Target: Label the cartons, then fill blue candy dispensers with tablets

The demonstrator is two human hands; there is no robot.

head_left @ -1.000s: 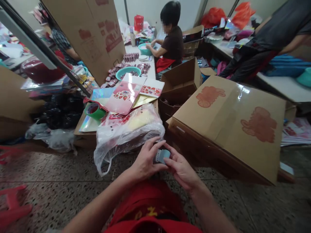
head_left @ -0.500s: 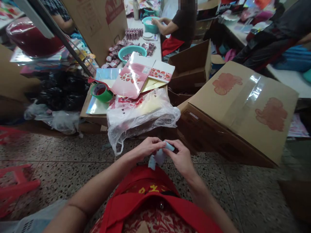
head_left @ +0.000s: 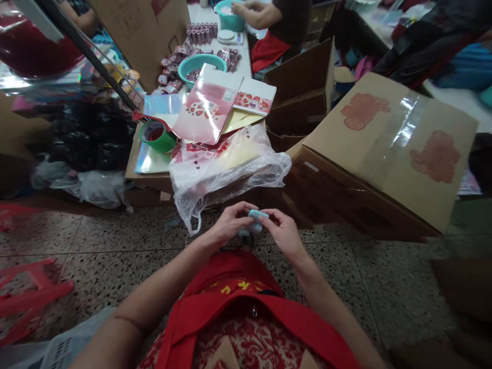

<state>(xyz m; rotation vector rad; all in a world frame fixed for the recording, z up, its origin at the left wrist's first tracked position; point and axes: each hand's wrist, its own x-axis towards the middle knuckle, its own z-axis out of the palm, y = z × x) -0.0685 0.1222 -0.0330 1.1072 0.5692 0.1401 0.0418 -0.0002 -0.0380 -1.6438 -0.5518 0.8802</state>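
In front of my red apron [head_left: 242, 277] I hold a small light-blue roll [head_left: 259, 214] with a thin, pale loose strip hanging below it. I cannot make out whether it is paper, film or tape. My left hand [head_left: 231, 222] is closed in a pinch on the roll's left end. Thumb and fingers of my right hand [head_left: 283, 233] pinch its right end. Just beyond both hands, a crumpled clear plastic bag [head_left: 226, 174] lies over the near edge of a stack with pink strawberry-print packets [head_left: 203, 110] on it.
A green tape roll [head_left: 157, 136] rests left of the packets. To the right stands a large taped carton [head_left: 384, 138], with an open carton [head_left: 298, 77] behind it. Red plastic stools [head_left: 34, 287] are at left. A co-worker's hands [head_left: 246, 10] are over a teal basin [head_left: 229, 20].
The blue roll now lies more level between my hands, and its dangling strip hangs shorter. My view has tipped slightly downward.
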